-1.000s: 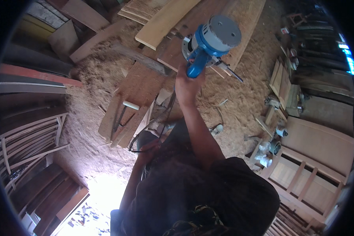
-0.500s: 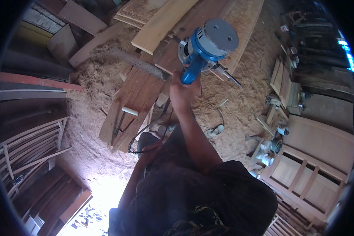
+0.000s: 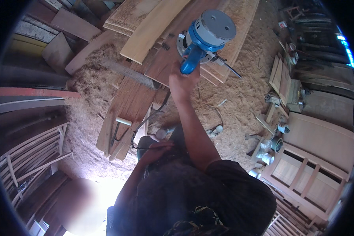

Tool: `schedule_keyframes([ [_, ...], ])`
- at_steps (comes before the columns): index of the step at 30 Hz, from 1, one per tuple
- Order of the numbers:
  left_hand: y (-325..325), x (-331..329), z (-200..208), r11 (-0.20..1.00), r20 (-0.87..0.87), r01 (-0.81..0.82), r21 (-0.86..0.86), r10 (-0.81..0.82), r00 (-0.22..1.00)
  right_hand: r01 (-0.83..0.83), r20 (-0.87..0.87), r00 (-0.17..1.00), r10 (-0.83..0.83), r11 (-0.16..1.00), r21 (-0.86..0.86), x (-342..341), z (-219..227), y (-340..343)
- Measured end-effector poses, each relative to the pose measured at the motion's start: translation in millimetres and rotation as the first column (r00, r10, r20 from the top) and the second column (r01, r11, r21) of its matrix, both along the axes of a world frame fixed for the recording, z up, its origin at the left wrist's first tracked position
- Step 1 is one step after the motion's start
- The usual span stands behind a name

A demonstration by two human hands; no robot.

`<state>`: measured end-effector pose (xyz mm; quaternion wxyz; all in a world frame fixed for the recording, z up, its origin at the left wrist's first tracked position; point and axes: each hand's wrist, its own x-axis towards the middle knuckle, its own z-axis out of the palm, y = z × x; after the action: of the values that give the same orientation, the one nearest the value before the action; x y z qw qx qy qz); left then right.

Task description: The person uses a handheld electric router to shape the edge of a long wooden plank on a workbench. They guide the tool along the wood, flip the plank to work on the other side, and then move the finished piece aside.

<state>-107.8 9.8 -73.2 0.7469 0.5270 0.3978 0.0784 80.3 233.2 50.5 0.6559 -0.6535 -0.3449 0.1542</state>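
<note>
My right hand is wrapped round the blue side handle of a wood router with a grey round top, a metal base and a rod at its side. The router stands over a long reddish-brown board; I cannot tell whether its base touches the wood. A dark power cord runs from near my right wrist down to my lap. There my left hand is closed on the cord, its fingers partly in shadow.
A white-handled metal tool lies on the near end of the boards. A pale plank and a flat metal strip rest beside the router. Sawdust covers the floor. Wooden panels stand at right; a blurred shape is at lower left.
The router and my right hand have shifted slightly farther away. My left hand has moved a little to the right along my lap with the cord. A blurred shape has appeared at lower left.
</note>
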Motion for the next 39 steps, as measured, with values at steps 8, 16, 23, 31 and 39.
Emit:
schedule_keyframes([
  [8, 57, 65, 81, 0.948, 0.091, 0.124, -0.294, -0.101, 0.991, 0.006, -0.061, 0.998, -0.006, 1.0, 0.005, 21, -1, 25],
  [16, 50, 106, 34, 0.886, 0.094, 0.464, 0.021, -0.464, 0.881, 0.003, -0.058, 0.998, -0.001, 0.999, 0.032, 42, -1, 52],
  [23, 79, 166, 75, 0.767, -0.049, 0.614, 0.188, -0.617, 0.786, 0.02, -0.071, 0.997, -0.015, 0.997, 0.072, 63, -6, 74],
  [31, 97, 247, 47, 0.904, 0.369, 0.427, 0.007, -0.399, 0.839, 0.04, -0.024, 0.999, -0.038, 0.997, 0.065, 84, -5, 101],
  [39, 169, 342, 53, 0.913, 0.726, 0.097, -0.396, 0.246, 0.643, 0.019, -0.094, 0.995, -0.016, 0.999, 0.037, 104, -3, 128],
])
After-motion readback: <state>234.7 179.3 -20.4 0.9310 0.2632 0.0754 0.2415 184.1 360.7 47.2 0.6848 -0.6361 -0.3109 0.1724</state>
